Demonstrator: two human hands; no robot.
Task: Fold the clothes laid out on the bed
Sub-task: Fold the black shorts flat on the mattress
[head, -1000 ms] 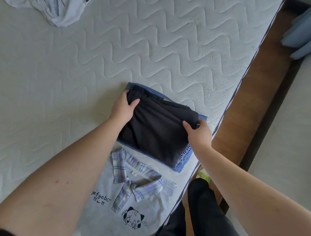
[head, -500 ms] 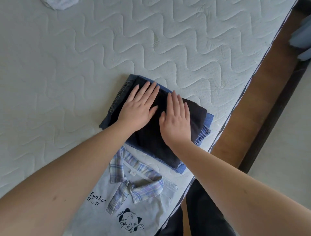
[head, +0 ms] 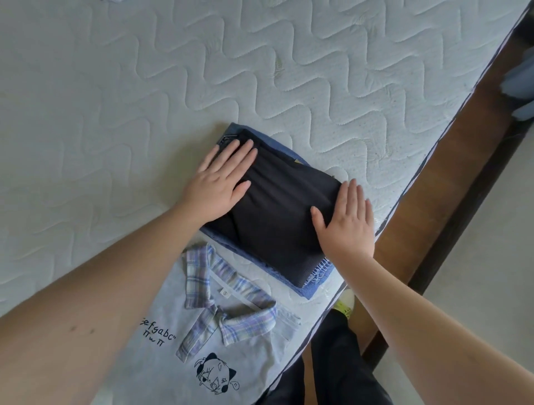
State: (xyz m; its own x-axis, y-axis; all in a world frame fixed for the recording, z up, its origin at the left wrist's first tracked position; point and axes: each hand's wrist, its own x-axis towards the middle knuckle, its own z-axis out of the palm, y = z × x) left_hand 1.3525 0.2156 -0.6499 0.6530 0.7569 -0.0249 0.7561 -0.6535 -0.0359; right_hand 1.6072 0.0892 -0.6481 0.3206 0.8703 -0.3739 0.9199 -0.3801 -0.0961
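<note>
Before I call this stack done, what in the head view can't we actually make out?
- Blue denim piece: mostly covered by the dark folded garment; its fold can't be judged.
- Dark garment's side edges: under the left hand and right hand.
- Collared shirt: partly hidden by the left forearm, cut off at the bottom edge.
- Pale cloth: cut off at the top edge.
- Blue item at the right edge: blurred, cropped.

Both forearms are bare, no sleeves showing. Loose black trousers cover the legs, above a yellow-green and white shoe.
</note>
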